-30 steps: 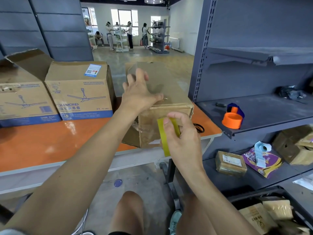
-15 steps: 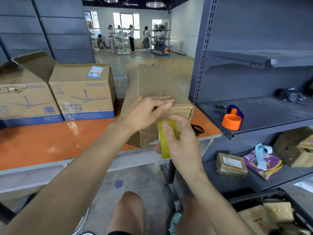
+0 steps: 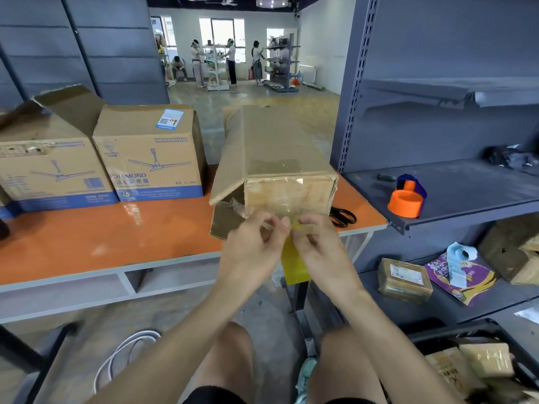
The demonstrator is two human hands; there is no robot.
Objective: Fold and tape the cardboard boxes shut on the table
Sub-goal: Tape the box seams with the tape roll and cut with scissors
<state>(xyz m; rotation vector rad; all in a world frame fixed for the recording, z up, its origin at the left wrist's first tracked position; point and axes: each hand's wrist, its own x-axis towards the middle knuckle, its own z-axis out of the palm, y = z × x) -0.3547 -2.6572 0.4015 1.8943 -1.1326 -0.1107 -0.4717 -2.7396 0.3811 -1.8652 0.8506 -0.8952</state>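
Three boxes: all stand on the orange table; the plain box is at the near right edge, the printed fan box to its left.
Leftmost fan box: flap raised, contents hidden, cut off by the frame.
Plain box: left flap hangs open; inside too dark to make out.
Left hand, right hand: both pinch the top of a yellow tape strip just before the plain box's near face.
Scissors: partly hidden behind the box's right corner.

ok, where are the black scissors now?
Head view, right of centre: the black-handled scissors lie on the orange table, just right of the plain brown cardboard box.
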